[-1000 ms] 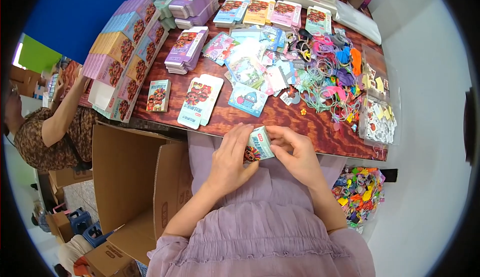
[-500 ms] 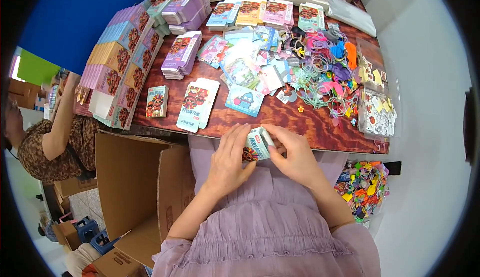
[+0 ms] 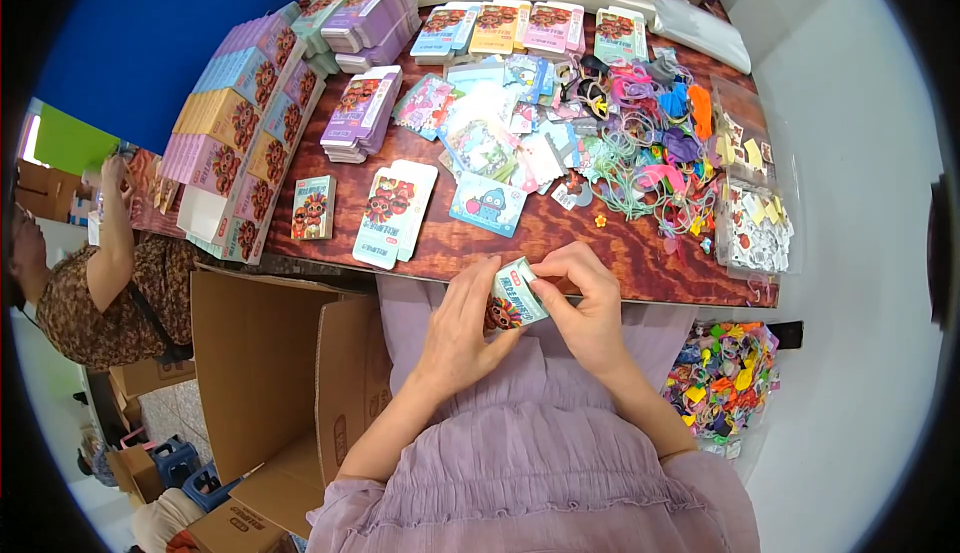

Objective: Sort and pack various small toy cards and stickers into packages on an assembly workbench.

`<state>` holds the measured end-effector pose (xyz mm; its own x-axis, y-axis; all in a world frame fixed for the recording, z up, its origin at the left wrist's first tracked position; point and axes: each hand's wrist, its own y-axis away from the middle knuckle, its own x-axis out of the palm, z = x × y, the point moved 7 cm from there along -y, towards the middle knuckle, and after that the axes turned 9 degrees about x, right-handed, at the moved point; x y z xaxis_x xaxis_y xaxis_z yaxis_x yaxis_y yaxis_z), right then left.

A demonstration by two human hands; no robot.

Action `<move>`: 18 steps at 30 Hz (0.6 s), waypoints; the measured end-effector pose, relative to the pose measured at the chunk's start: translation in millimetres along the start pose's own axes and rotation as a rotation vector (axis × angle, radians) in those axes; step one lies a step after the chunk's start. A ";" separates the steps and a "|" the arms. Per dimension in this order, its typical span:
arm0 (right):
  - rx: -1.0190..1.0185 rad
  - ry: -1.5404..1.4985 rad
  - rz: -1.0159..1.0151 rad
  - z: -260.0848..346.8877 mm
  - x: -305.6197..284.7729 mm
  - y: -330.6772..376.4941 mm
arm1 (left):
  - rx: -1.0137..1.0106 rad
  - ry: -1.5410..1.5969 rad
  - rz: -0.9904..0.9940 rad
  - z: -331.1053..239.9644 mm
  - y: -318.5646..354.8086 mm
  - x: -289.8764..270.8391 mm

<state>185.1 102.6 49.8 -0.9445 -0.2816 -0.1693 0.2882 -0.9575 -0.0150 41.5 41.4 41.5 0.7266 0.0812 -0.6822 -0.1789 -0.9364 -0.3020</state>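
Note:
A small pale-green printed card box (image 3: 514, 298) is held just off the table's near edge, above my lap. My left hand (image 3: 460, 328) wraps its left side, fingers behind and thumb along the bottom. At the upper right end, the thumb and forefinger of my right hand (image 3: 582, 308) pinch the box's edge by its end flap. Beyond my hands on the table lie a flattened pale-green box (image 3: 393, 215) and a blue cartoon card (image 3: 487, 205). One small filled-out box (image 3: 313, 207) stands to their left.
Stacked boxes (image 3: 240, 118) rise at the left, with flat purple cartons (image 3: 360, 113) beside them. Loose cards, tangled colourful cords (image 3: 640, 133) and a clear tray (image 3: 755, 228) cover the table's right. An open cardboard carton (image 3: 265, 353) stands left of my lap; another person (image 3: 110, 293) works beyond.
My right fingers have drawn together into a pinch at the box's end, where the flap now lies closer in. The other person's hand has moved up and left, away from the stacked boxes.

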 end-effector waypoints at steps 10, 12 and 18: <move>0.027 -0.014 -0.001 0.1 1.5 -1.1 | 0.023 -0.029 -0.077 -2.2 -0.3 -4.6; 0.023 -0.051 -0.006 -3.0 1.9 3.2 | 0.020 -0.033 -0.083 -1.1 -0.5 -4.5; -0.073 0.035 -0.034 7.0 11.1 18.8 | -0.035 -0.019 -0.172 2.0 2.4 -3.6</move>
<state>179.0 81.0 54.6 -0.9482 -0.2458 -0.2014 0.2683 -0.9588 -0.0931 37.1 39.5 42.0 0.7315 0.2474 -0.6353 -0.0298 -0.9193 -0.3923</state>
